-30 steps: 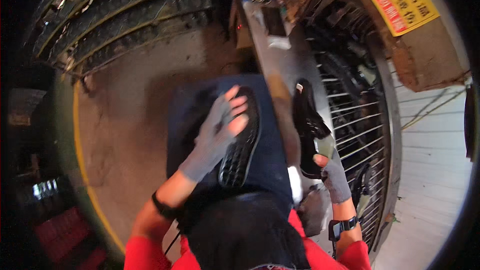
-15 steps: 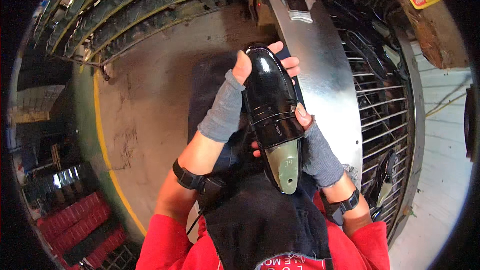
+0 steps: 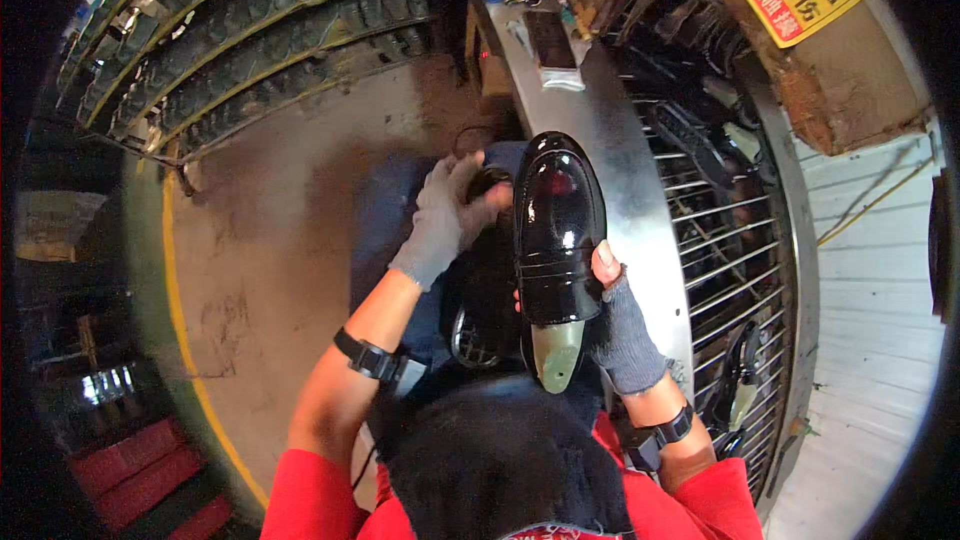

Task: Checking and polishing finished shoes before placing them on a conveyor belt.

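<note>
Left hand (image 3: 445,218) has come off the glossy black shoe (image 3: 560,225) since half a second ago; it's now at the second shoe (image 3: 474,335) on your lap (image 3: 385,240). Right hand (image 3: 625,330) carries the glossy one alone: thumb on its right side, fingertips just showing at its left, so that grip is closed around it. Left fingers are blurred, thumb apart from the rest; can't tell if they grip anything.

Held shoe is up in front of you, overlapping the left edge of the worktop (image 3: 640,225) in view, toe toward the far end, green last (image 3: 556,355) toward you. Second shoe is dark and mostly hidden, tread showing at your end.

To do this well, I'd keep your right hold low on the sides near the last, off the shiny toe, since gloss likely marks easily. Keep the two shoes apart so they don't rub, and probably settle your left grip before lifting anything. Clear the worktop's left edge too.

Other differences: half a second ago both your hands were on the glossy shoe; now its toe is bare of fingers. Shoe's still upper-side up.
</note>
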### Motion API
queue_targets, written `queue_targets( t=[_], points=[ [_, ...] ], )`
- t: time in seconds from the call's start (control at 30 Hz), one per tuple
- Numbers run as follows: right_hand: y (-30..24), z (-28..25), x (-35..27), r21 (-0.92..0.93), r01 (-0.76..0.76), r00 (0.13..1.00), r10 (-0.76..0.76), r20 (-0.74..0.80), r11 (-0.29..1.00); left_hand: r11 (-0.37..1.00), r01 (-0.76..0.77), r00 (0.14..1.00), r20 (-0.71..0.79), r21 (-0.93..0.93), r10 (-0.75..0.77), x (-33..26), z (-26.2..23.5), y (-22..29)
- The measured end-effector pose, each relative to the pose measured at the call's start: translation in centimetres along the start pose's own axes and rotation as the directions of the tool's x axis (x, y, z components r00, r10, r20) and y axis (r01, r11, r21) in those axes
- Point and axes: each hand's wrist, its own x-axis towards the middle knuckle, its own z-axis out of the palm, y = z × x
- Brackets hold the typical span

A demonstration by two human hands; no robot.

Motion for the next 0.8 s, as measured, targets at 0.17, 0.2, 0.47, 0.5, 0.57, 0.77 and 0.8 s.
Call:
queue_targets(
  t=[0.17, 0.2, 0.47, 0.5, 0.57, 0.77, 0.8],
  points=[
    [-0.1, -4.4, 0.7, -0.044, -0.001, 0.993, -0.004, -0.115, 0.999, 0.911, 0.412, 0.908, 0.076, 0.008, -0.412, -1.2, 0.2, 1.5],
    [-0.2, -4.7, 0.6, -0.046, -0.018, 0.994, 0.013, -0.106, 0.999, 0.822, 0.438, 0.891, 0.055, -0.363, -0.45, -1.3, -0.2, 0.8],
    [3.4, -1.7, 3.6, 0.332, -0.345, 0.933, 0.283, 0.223, 0.878, 0.585, 0.291, 0.954, 0.188, -0.757, -0.232, 0.0, -2.9, 5.1],
    [3.9, -0.8, 4.0, 0.16, -0.31, 0.946, 0.287, 0.149, 0.937, 0.584, 0.301, 0.953, 0.218, -0.754, -0.21, -0.3, -3.2, 4.9],
    [5.7, -0.7, 4.9, -0.109, -0.218, 0.974, 0.224, 0.042, 0.97, 0.546, 0.343, 0.939, 0.253, -0.764, -0.235, -0.4, -3.8, 5.1],
    [7.1, -3.3, 5.1, 0.142, -0.31, 0.951, 0.309, 0.027, 0.94, 0.499, 0.436, 0.9, 0.342, -0.749, -0.272, -0.4, -3.9, 6.5],
    [6.8, -3.0, 5.2, 0.168, -0.282, 0.957, 0.29, -0.026, 0.945, 0.497, 0.436, 0.9, 0.344, -0.75, -0.269, -0.4, -3.8, 6.5]
  ],
)
